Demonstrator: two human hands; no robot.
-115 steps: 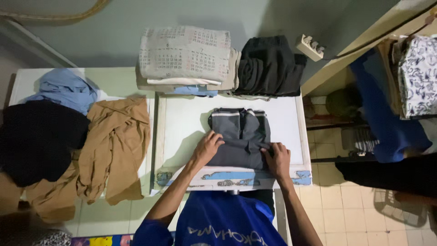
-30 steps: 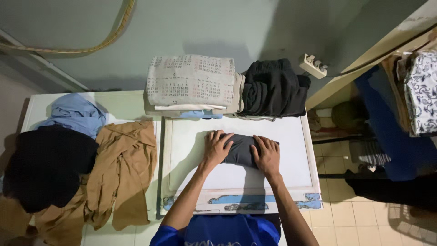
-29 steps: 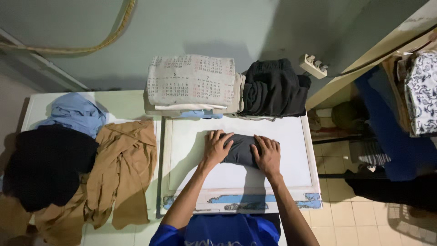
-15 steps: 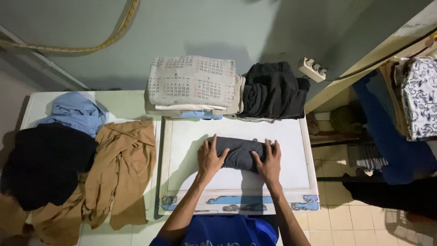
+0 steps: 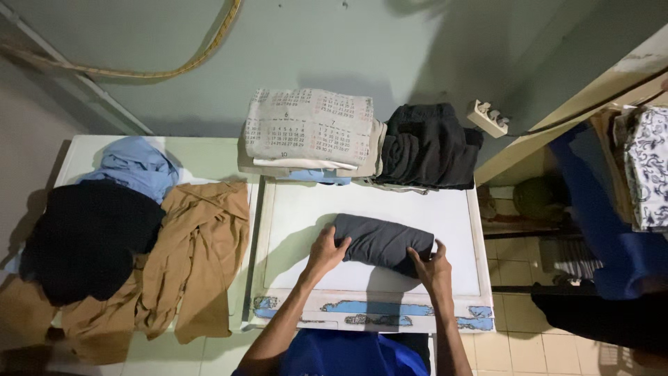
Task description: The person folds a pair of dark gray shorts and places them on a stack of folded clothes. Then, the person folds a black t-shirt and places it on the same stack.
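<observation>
1. Gripping the near left end of a folded grey garment [image 5: 381, 241], the left hand [image 5: 325, 252] has its fingers curled over the cloth's edge and its thumb on top.
2. The right hand [image 5: 433, 267] closes on the near right end of the same garment, thumb up on the fold, fingers tucked at the near side; how far they reach beneath it cannot be told.
3. The garment is a compact, long bundle lying across the middle of a white board [image 5: 306, 216], tilted slightly, its right end nearer the person.
4. The board's near edge [image 5: 376, 308] shows chipped blue paint.
5. Far of the board, touching its far edge, a folded stack topped by a grid-printed cloth [image 5: 309, 129] sits to the left, with a pile of dark folded clothes [image 5: 426, 147] just beside it to the right.
6. Left of the board, on a pale table [image 5: 209, 157], lie a loose tan garment [image 5: 195, 257], a black garment [image 5: 87, 240] and a light blue garment [image 5: 136, 166] at the far side.
7. A small white plug block [image 5: 488, 118] rests against the wall, right of the dark pile.
8. A blue cloth [image 5: 612, 237] hangs at the far right.
</observation>
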